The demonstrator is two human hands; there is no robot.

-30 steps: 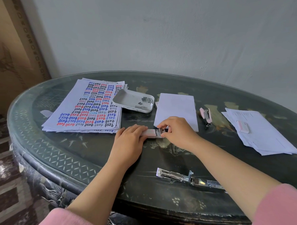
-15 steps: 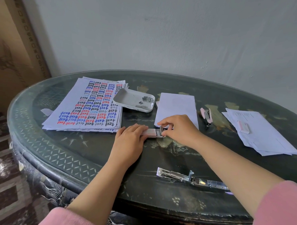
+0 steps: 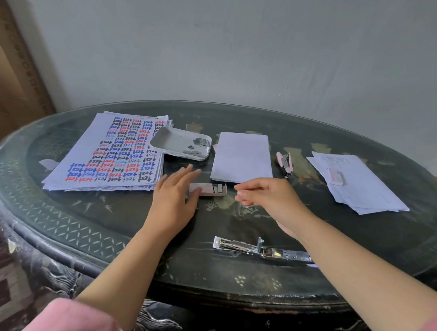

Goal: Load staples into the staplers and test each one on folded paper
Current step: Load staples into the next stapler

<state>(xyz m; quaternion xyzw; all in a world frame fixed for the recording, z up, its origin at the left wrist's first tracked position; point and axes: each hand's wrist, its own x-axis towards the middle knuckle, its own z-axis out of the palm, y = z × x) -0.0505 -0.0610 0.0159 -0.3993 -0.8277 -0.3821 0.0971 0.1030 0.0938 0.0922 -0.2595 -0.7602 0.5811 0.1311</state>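
While the dark round surface [image 3: 59, 223] carried everything, the pink stapler [image 3: 207, 189] lay open at its middle and served as the landmark. Left of it and farther back sat a stack of printed sheets [image 3: 107, 155]; directly behind it lay the folded paper [image 3: 241, 157]. Behind and slightly left stood a white tray [image 3: 173, 141] holding staples [image 3: 199, 142]. Nearer the edge than the stapler lay a metal stapler [image 3: 261, 249], opened flat. The left hand [image 3: 174, 201] rested open, its thumb touching the stapler's left end. The right hand [image 3: 268, 200] hovered just right of it, fingers loosely curled, gripping nothing.
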